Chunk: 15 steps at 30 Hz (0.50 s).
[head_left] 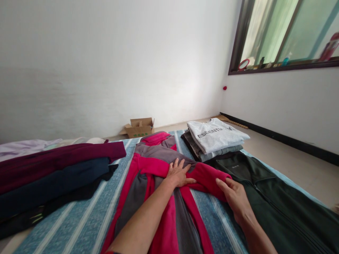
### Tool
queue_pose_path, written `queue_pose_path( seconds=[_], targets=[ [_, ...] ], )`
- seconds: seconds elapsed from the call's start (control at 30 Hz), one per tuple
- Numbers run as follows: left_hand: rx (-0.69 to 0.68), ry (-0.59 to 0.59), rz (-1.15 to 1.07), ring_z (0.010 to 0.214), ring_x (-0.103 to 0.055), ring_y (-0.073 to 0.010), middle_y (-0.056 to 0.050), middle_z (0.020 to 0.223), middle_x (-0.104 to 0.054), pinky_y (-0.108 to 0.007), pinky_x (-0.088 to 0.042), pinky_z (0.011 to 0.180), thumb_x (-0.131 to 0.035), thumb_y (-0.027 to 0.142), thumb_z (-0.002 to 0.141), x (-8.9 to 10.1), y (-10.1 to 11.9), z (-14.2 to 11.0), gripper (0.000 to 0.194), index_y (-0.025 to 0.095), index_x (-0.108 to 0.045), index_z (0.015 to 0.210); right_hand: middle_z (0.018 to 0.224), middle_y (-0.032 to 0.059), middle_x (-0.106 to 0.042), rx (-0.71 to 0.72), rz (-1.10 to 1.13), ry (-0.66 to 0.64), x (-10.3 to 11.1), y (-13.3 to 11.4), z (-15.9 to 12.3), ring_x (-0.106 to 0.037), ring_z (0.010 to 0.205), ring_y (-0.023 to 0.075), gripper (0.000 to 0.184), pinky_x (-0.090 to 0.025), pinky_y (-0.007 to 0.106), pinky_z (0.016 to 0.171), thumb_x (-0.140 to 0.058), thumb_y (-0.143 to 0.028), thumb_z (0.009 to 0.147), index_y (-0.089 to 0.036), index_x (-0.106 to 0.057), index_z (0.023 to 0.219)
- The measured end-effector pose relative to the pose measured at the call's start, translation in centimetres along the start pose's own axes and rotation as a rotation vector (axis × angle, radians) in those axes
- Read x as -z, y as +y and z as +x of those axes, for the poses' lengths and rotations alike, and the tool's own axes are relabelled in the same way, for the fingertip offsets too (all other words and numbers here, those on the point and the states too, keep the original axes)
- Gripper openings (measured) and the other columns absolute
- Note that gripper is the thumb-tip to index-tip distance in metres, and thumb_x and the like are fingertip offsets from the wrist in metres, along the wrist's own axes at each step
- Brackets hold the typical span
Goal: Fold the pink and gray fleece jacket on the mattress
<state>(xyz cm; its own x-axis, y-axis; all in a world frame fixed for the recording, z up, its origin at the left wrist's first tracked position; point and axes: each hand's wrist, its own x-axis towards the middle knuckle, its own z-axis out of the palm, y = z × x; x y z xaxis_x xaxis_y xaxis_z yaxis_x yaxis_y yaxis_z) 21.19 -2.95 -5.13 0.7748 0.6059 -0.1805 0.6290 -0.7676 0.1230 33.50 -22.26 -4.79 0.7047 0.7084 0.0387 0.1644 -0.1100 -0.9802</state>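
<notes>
A pink and grey jacket [156, 165] lies spread on a blue striped bed sheet [90, 208], its collar toward the far edge. One sleeve is laid across the upper body and reaches out to the right. My left hand [179, 173] rests on this sleeve with its fingers spread. At the sleeve's end, my right hand [233, 194] pinches the cuff between thumb and fingers. My left forearm covers part of the jacket's lower body.
Folded clothes topped by a grey printed shirt [217, 135] sit beyond my right hand. A dark green jacket [275, 201] lies at the right. Maroon, navy and black garments [58, 169] lie at the left. A cardboard box [139, 128] stands near the wall.
</notes>
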Motion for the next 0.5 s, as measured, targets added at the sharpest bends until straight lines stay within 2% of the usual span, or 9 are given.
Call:
queue_pose_path(
  seconds=[0.1,0.17,0.27,0.33,0.4,0.5],
  targets=[
    [-0.013,-0.001,0.0,0.138,-0.003,-0.0407,-0.009,0.153,-0.016,-0.061,-0.009,0.106,-0.045,0.081,0.065,0.0,0.0,0.0,0.093,0.03,-0.031,0.142,0.049,0.0015,-0.058,-0.143,0.152,-0.032,-0.2,0.7,0.8,-0.056,0.05,0.0198,0.039,-0.042,0.028,0.046,-0.055,-0.051,0.074,-0.015,-0.067,0.073],
    [-0.023,0.0,0.002,0.138,-0.002,-0.0413,-0.007,0.153,-0.018,-0.061,-0.009,0.105,-0.046,0.08,0.065,0.0,0.0,0.0,0.094,0.029,-0.031,0.142,0.048,0.002,-0.057,-0.16,0.172,-0.006,-0.3,1.0,1.2,-0.056,0.05,0.0201,0.04,-0.043,0.028,0.045,-0.056,-0.053,0.073,-0.014,-0.067,0.073],
    [-0.034,0.0,0.006,0.137,-0.003,-0.0421,-0.006,0.152,-0.021,-0.062,-0.011,0.105,-0.048,0.079,0.065,0.1,0.0,-0.1,0.094,0.029,-0.03,0.142,0.054,0.0026,-0.061,-0.067,0.224,0.048,-0.6,1.0,1.4,-0.059,0.054,0.0202,0.039,-0.046,0.029,0.049,-0.056,-0.05,0.074,-0.014,-0.068,0.081],
    [-0.044,-0.005,0.009,0.137,-0.003,-0.0422,-0.006,0.152,-0.021,-0.063,-0.012,0.104,-0.049,0.078,0.065,0.2,0.0,-0.1,0.096,0.028,-0.026,0.144,0.061,0.0029,-0.063,0.015,0.225,0.024,-0.7,1.1,1.4,-0.06,0.06,0.0199,0.038,-0.047,0.029,0.054,-0.055,-0.048,0.075,-0.014,-0.067,0.087],
    [-0.048,-0.017,0.01,0.137,-0.003,-0.042,-0.006,0.153,-0.019,-0.063,-0.012,0.104,-0.049,0.078,0.064,0.3,0.0,0.0,0.1,0.027,-0.021,0.145,0.064,0.0026,-0.063,0.06,0.146,0.011,-0.7,1.4,1.5,-0.059,0.062,0.0194,0.036,-0.047,0.029,0.057,-0.056,-0.047,0.075,-0.014,-0.066,0.086],
    [-0.042,-0.057,0.001,0.137,0.0,-0.042,-0.005,0.154,-0.016,-0.064,-0.009,0.105,-0.049,0.079,0.062,0.5,0.0,0.0,0.104,0.026,-0.017,0.146,0.061,0.0013,-0.061,0.043,-0.03,0.063,-0.5,2.0,1.9,-0.057,0.061,0.0186,0.031,-0.046,0.029,0.059,-0.056,-0.043,0.072,-0.014,-0.064,0.079]
  ],
)
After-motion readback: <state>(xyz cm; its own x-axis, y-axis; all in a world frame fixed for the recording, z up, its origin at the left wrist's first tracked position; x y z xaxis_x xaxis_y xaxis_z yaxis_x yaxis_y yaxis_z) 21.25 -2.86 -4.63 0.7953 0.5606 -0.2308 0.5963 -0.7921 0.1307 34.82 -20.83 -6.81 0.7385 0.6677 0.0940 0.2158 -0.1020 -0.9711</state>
